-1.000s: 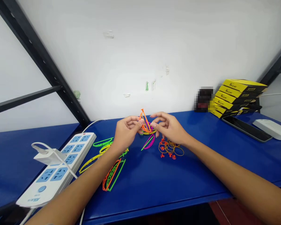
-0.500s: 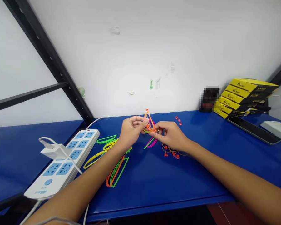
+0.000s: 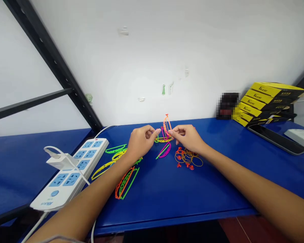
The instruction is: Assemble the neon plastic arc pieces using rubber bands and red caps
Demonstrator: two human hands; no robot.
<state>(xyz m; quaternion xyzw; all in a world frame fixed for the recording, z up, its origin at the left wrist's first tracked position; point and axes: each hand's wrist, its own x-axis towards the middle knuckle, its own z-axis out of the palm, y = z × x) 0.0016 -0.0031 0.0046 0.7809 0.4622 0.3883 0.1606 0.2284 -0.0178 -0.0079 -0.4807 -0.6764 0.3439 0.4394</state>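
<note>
An orange toy bow point(image 3: 165, 126) stands upright above the table, a small red suction cup point(image 3: 167, 115) at its top. The thumb and fingers of my right hand point(image 3: 187, 137) pinch its lower end. To its left, my left hand point(image 3: 142, 141) is apart from the bow, thumb and fingertips drawn together; whatever is between them, if anything, is too small to make out. Behind and below the orange bow lie yellow and magenta bow pieces, partly covered. Nearer me rests a magenta bow point(image 3: 165, 151) with a green rod. Rubber bands point(image 3: 188, 157) and red suction cups point(image 3: 191, 167) lie below my right hand.
Green, yellow and orange bows point(image 3: 126, 184) lie on the blue table point(image 3: 167, 192), partly under my left forearm. A white power strip point(image 3: 73, 175) with plug and cable occupies the left. At right are a black phone point(image 3: 276, 139), a white device point(image 3: 301, 138) and stacked yellow boxes point(image 3: 266, 101).
The orange bow has moved right with my right hand and stands more upright. My left hand has come away from it. More rubber bands and the bows behind now show.
</note>
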